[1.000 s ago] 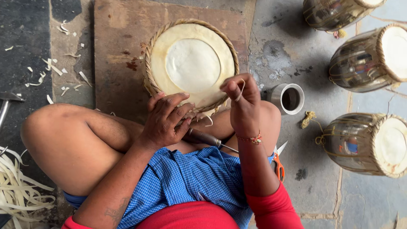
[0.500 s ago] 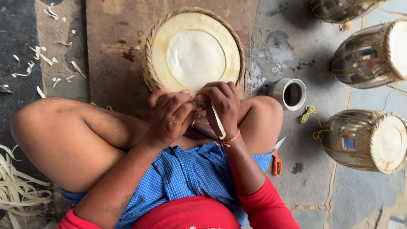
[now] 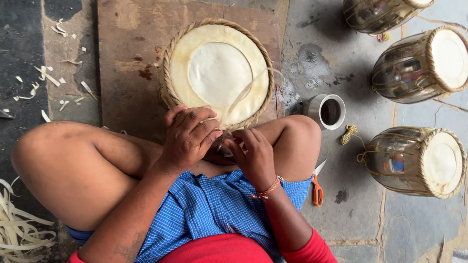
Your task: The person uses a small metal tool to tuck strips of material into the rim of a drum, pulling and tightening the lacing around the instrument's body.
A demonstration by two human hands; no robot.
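A round drum head (image 3: pixel 217 73) with a pale skin and a braided rim lies on a brown wooden board (image 3: pixel 126 63) in front of my crossed legs. My left hand (image 3: pixel 187 137) rests on the near rim, fingers curled over it. My right hand (image 3: pixel 253 155) is closed beside it, gripping a thin pale hide strip (image 3: pixel 242 97) that arcs up across the skin. A dark tool tip shows between the hands; which hand holds it is hidden.
A metal cup (image 3: pixel 327 111) stands right of the board. Three metal-bodied drums (image 3: pixel 419 160) lie at the right. Orange-handled scissors (image 3: pixel 317 187) lie by my right knee. Pale hide strips (image 3: pixel 19 229) pile up at bottom left, with scraps (image 3: pixel 46 78) at upper left.
My right hand came down from above my knee to beside my left hand at the rim. The strip now arcs across the drum skin.
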